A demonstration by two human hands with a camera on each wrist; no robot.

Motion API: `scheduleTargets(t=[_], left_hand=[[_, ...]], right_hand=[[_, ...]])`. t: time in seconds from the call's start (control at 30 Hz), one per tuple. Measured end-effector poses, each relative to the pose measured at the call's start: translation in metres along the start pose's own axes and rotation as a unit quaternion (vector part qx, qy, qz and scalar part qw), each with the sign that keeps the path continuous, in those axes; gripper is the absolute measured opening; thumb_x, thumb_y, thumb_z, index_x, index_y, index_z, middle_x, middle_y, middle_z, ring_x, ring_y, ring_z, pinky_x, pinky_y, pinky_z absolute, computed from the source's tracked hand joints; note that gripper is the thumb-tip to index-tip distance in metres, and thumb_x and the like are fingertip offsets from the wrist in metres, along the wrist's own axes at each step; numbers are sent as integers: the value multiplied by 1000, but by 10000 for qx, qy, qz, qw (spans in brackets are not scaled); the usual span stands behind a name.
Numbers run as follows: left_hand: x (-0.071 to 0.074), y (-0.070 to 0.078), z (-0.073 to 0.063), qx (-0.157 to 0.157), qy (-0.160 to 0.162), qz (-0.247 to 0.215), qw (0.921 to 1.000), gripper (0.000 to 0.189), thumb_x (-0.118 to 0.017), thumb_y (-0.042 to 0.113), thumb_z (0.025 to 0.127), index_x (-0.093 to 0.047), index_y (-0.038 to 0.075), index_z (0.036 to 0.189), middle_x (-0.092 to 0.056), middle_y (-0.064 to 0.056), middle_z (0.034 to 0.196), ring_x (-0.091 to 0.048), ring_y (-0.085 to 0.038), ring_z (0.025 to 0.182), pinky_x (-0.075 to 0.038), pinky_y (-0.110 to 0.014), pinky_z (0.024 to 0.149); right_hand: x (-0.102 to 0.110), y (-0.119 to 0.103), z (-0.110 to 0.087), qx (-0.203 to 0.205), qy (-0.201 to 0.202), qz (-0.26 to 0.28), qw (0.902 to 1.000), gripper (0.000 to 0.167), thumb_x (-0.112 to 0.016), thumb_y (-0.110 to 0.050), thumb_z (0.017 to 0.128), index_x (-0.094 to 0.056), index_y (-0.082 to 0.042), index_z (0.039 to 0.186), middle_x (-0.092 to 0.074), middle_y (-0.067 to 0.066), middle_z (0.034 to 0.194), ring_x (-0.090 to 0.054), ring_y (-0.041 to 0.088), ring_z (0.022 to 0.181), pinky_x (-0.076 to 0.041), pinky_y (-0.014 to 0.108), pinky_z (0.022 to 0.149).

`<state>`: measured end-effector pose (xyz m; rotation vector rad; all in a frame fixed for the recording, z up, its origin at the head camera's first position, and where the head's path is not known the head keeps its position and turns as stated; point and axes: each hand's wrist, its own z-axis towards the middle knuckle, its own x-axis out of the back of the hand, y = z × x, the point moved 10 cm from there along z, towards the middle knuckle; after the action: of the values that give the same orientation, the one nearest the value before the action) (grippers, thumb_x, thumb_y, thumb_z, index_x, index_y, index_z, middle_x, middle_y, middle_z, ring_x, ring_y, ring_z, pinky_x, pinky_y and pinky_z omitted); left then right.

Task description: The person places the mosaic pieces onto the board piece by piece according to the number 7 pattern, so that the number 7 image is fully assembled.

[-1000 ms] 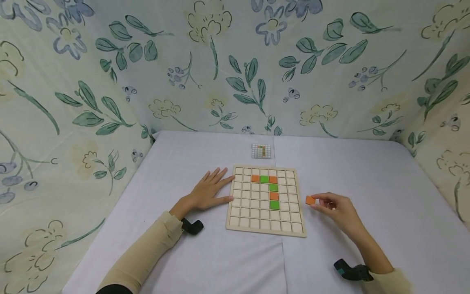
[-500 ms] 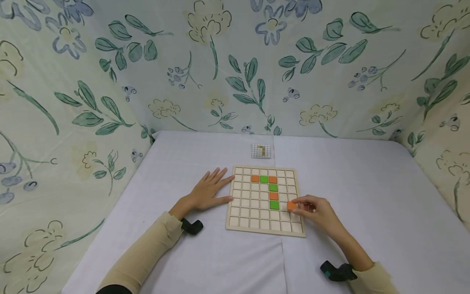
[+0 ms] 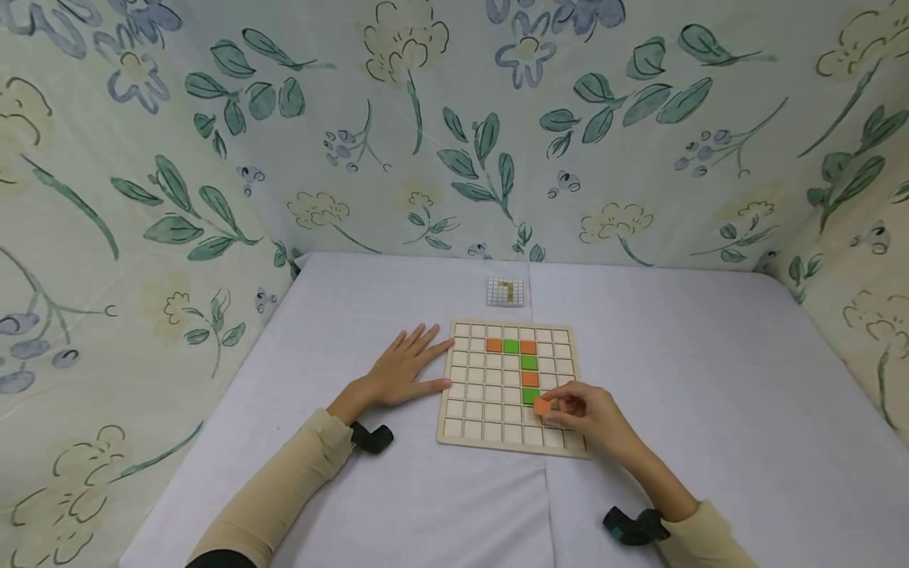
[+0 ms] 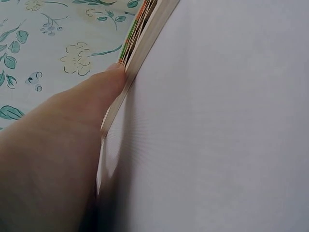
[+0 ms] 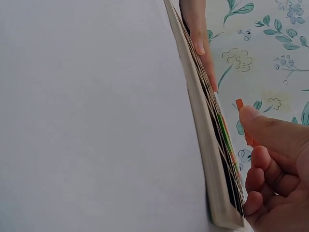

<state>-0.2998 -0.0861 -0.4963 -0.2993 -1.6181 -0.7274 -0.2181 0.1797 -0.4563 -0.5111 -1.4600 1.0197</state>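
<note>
My right hand point(image 3: 592, 414) pinches a small orange square tile point(image 3: 542, 406) between thumb and fingers, over the lower right part of the wooden grid board point(image 3: 472, 430). In the right wrist view the orange tile point(image 5: 245, 122) shows edge-on, tilted, above the board's surface. On the board, orange and green tiles alternate in a short row and a column down from its right end; the lowest is a green tile point(image 3: 530, 395), right by the held one. My left hand point(image 3: 401, 369) lies with fingers spread at the board's left edge, its thumb point(image 4: 113, 79) touching the rim.
Behind the board lies a small card point(image 3: 505, 292) printed with a grid and coloured squares. A white cloth point(image 3: 710, 355) covers the table, with a crease in front of the board. Floral fabric point(image 3: 454, 158) hangs around the back and sides.
My right hand has carried the orange tile leftward from beside the board's right edge to over the grid, near the lowest green tile. The left hand and the board have stayed still.
</note>
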Motion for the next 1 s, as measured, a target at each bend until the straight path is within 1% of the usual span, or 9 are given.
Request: scheduleTargets(t=[0.23, 0.4, 0.63, 0.9, 1.0], left_hand=[[3, 1, 0, 6, 0, -15, 10000, 83, -37, 75, 94, -18, 30, 161, -5, -6, 167, 1, -30, 152, 2, -51, 120], [6, 2, 0, -22, 48, 10, 10000, 83, -39, 73, 94, -20, 28, 161, -7, -8, 167, -1, -32, 152, 0, -53, 119], [3, 0, 1, 82, -90, 72, 9999, 83, -36, 75, 94, -17, 30, 161, -3, -5, 167, 3, -28, 152, 3, -50, 120], [5, 2, 0, -1, 2, 16, 10000, 83, -38, 74, 95, -19, 28, 161, -6, -7, 167, 0, -31, 152, 1, -53, 119], [5, 2, 0, -12, 8, 5, 10000, 83, -38, 74, 94, -20, 28, 161, -6, -8, 167, 0, -32, 152, 1, -53, 119]], right_hand=[[-6, -2, 2, 40, -58, 10, 10000, 25, -84, -12, 80, -74, -4, 102, -54, -2, 76, -49, 10, 66, -42, 22, 54], [-10, -5, 4, 122, -124, -72, 9998, 24, -84, -11, 79, -75, -5, 101, -53, -4, 75, -48, 9, 66, -42, 21, 54], [-14, -7, 5, 229, -220, -160, 9994, 23, -83, -8, 80, -75, -4, 101, -52, -4, 75, -48, 8, 66, -41, 22, 54], [-15, -8, 5, 286, -262, -229, 9990, 23, -83, -9, 80, -75, -5, 101, -52, -3, 75, -47, 8, 67, -41, 22, 55], [-16, -7, 5, 239, -302, -248, 9989, 23, -83, -9, 80, -75, -5, 101, -52, -2, 75, -47, 9, 68, -40, 22, 56]])
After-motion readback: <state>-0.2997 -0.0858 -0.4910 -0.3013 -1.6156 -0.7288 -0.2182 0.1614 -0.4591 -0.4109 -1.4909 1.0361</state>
